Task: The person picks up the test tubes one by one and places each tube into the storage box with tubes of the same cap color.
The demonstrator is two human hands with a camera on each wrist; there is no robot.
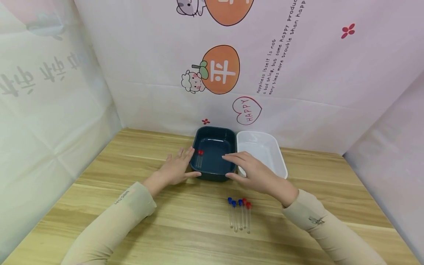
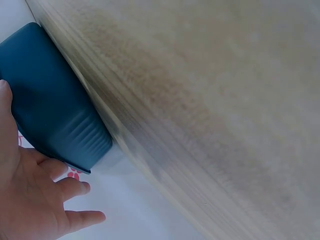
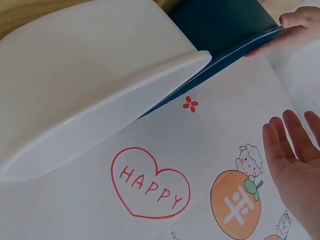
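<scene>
A dark teal bin point(image 1: 213, 159) stands at the back of the table, with two red-capped tubes point(image 1: 200, 159) inside along its left side. My left hand point(image 1: 175, 167) is at the bin's left wall, its fingers spread near the rim and its thumb toward the front corner. In the left wrist view, that hand point(image 2: 32, 200) has loosely extended fingers beside the bin point(image 2: 47, 95). Over the bin's right edge hovers my right hand point(image 1: 253, 173), fingers extended and holding nothing. Three blue-capped tubes point(image 1: 240, 217) and two red-capped tubes point(image 1: 248, 219) lie on the table in front.
A white bin point(image 1: 261, 149) stands directly right of the teal one, partly behind my right hand. Behind both hangs a printed white cloth point(image 1: 149, 92), and more cloth closes in the sides. The wooden table point(image 1: 185, 228) extends toward me.
</scene>
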